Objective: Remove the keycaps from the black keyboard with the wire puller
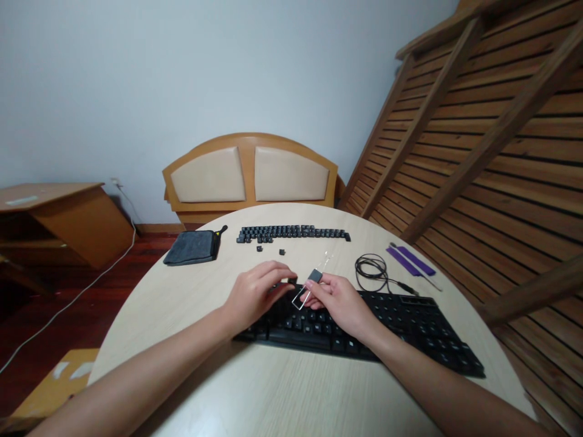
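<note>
A black keyboard (401, 321) lies on the pale round table (268, 388), both of my hands over its left half. In my right hand (339, 300) is a wire keycap puller (314, 278) with a dark grey handle, its wire ends pointing up and away. My left hand (259, 291) pinches a small black keycap (293, 280) between thumb and fingertips, just above the keyboard's back edge. Loose black keycaps (291, 232) stand in rows behind the keyboard. Two single keycaps, one on the left (259, 248) and one on the right (282, 252), lie in front of those rows.
A dark cloth pad (190, 247) rests at the table's left side. To the right are a coiled black cable (371, 270), purple strips (412, 261) and a thin rod (427, 278). Wooden slats (483, 164) lean along the right; a headboard (250, 173) stands behind.
</note>
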Demonstrator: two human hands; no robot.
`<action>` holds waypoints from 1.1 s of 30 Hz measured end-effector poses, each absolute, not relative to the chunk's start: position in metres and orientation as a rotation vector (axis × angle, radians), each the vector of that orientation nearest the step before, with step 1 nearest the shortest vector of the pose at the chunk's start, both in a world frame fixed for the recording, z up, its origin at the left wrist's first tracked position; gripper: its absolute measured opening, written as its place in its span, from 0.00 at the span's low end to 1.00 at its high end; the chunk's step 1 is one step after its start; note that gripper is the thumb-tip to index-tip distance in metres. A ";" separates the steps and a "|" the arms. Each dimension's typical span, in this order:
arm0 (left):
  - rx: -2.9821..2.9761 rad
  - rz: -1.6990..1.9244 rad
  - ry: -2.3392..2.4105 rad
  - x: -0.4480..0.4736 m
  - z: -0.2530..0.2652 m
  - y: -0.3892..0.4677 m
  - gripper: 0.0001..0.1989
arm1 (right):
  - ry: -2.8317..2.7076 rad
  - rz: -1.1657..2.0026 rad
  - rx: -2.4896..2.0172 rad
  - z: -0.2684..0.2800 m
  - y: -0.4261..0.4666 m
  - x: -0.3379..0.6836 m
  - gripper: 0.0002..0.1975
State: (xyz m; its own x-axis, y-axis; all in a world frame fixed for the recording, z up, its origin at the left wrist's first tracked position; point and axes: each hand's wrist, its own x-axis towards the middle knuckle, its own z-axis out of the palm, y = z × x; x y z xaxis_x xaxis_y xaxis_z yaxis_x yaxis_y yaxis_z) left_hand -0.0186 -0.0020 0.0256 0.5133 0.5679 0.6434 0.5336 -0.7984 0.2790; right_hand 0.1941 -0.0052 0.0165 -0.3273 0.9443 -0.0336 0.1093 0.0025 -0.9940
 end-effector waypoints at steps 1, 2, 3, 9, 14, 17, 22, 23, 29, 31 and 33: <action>2.681 1.200 1.063 -0.020 0.027 0.010 0.08 | -1.537 1.402 -1.127 0.017 -0.005 0.194 0.21; 2.671 1.214 1.150 -0.023 0.029 0.024 0.09 | -1.544 1.393 -1.127 0.018 -0.006 0.194 0.20; 2.671 1.201 1.236 -0.025 0.029 0.039 0.09 | -1.551 1.384 -1.126 0.018 -0.007 0.194 0.19; 2.754 0.910 1.663 -0.033 0.024 0.110 0.08 | -1.583 1.359 -1.136 0.020 -0.012 0.194 0.17; 2.737 0.810 1.772 -0.031 0.011 0.132 0.08 | -1.567 1.355 -1.154 0.022 -0.012 0.196 0.17; 2.728 0.765 1.807 -0.031 0.002 0.141 0.09 | -1.570 1.354 -1.155 0.024 -0.011 0.197 0.16; 2.715 0.739 1.846 -0.032 -0.007 0.150 0.09 | -1.578 1.353 -1.154 0.023 -0.011 0.197 0.17; 2.710 0.741 1.857 -0.032 -0.008 0.151 0.09 | -1.581 1.353 -1.153 0.023 -0.011 0.198 0.17; 2.684 0.746 1.895 -0.031 -0.012 0.152 0.09 | -1.583 1.351 -1.157 0.022 -0.011 0.198 0.17; 2.679 0.754 1.899 -0.030 -0.012 0.152 0.09 | -1.585 1.352 -1.156 0.022 -0.011 0.197 0.16; 2.677 0.761 1.896 -0.030 -0.012 0.152 0.09 | -1.587 1.353 -1.158 0.024 -0.011 0.197 0.17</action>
State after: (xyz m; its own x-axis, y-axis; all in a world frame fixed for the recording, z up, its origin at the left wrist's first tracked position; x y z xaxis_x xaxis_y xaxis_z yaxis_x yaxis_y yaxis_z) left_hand -0.0303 0.1517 -0.0117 0.2732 0.8332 0.4808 0.9344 -0.3486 0.0730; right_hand 0.1971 -0.0108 0.0235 -0.3200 0.9472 -0.0189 0.1684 0.0373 -0.9850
